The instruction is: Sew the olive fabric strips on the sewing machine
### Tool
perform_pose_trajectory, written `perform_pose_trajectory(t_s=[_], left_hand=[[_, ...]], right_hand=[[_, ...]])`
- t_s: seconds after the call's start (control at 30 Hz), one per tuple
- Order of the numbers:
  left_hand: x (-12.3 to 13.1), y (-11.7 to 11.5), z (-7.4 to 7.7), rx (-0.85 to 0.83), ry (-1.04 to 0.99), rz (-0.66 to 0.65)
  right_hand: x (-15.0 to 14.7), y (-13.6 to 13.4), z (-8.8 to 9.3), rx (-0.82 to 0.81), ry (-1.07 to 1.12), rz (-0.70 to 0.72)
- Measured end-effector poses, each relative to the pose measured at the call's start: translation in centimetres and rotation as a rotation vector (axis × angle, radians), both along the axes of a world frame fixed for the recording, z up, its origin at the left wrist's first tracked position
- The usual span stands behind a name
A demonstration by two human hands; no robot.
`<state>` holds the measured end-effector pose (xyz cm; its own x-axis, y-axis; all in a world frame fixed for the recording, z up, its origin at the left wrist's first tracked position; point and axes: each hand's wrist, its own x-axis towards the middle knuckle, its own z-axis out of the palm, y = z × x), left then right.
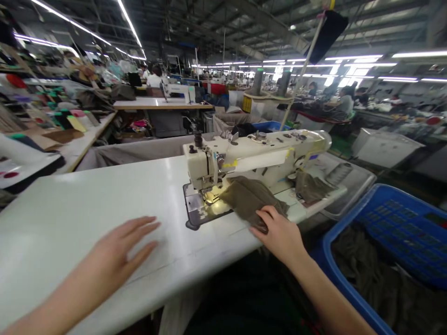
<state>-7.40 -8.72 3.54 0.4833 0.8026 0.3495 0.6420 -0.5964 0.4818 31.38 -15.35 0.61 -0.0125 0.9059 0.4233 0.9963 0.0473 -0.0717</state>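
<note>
My right hand (279, 232) grips the near edge of a brownish-olive fabric piece (249, 197), thumb below and fingers on top. That cloth lies on the right side of the sewing machine (258, 151), its left tip close to the lit presser foot (211, 197). My left hand (120, 253) hovers over the white tabletop (87, 204), left of the needle plate, fingers stretched out and nothing in them. A second olive cloth piece (312, 186) rests at the machine's right end.
To the right stands a blue plastic basket (335, 232) holding dark olive cloth. A clear plastic tray (363, 181) sits behind it. Thread cones (78, 122) stand on a table at left. Another sewing machine (179, 91) is farther back, with people working in the distance.
</note>
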Motion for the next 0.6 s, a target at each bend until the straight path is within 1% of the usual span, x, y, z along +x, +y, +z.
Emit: perform_pose_trajectory(t_s=[0.03,0.1,0.13,0.2,0.27,0.3,0.37,0.43,0.47,0.53,0.6], left_hand=[[1.5,-0.7,-0.5,0.014,0.043,-0.012],[5.7,-1.5,-1.4,-0.047,0.111,-0.145],[8.0,-1.6,-1.8,-0.069,0.121,-0.189],[11.9,-1.5,-2.4,-0.109,0.109,-0.248],[14.5,-1.0,-2.6,-0.137,0.081,-0.265],[15.3,-0.8,-2.6,-0.149,0.069,-0.27],[16.0,-0.4,-2.6,-0.174,0.051,-0.286],[16.3,0.0,-2.8,-0.21,0.012,-0.289],[16.5,0.2,-3.0,-0.234,-0.033,-0.266],[17.4,0.9,-3.3,-0.335,-0.197,-0.156],[19.0,1.7,-3.5,-0.541,-0.457,-0.017]], right_hand=[[0.2,0.6,-0.3,-0.019,0.009,-0.029],[0.5,1.9,-0.5,-0.031,0.043,-0.081],[0.6,2.6,-0.5,-0.035,0.058,-0.097],[0.8,3.8,0.0,-0.049,0.072,-0.097],[1.0,4.2,0.6,-0.058,0.07,-0.073],[1.1,4.2,0.8,-0.062,0.069,-0.059],[1.6,3.5,1.1,-0.053,0.085,-0.014],[2.3,2.5,1.0,0.011,0.144,0.025],[2.7,2.1,0.9,0.059,0.183,0.035],[3.4,1.4,0.7,0.15,0.241,0.023],[3.6,1.3,0.8,0.171,0.242,0.012]])
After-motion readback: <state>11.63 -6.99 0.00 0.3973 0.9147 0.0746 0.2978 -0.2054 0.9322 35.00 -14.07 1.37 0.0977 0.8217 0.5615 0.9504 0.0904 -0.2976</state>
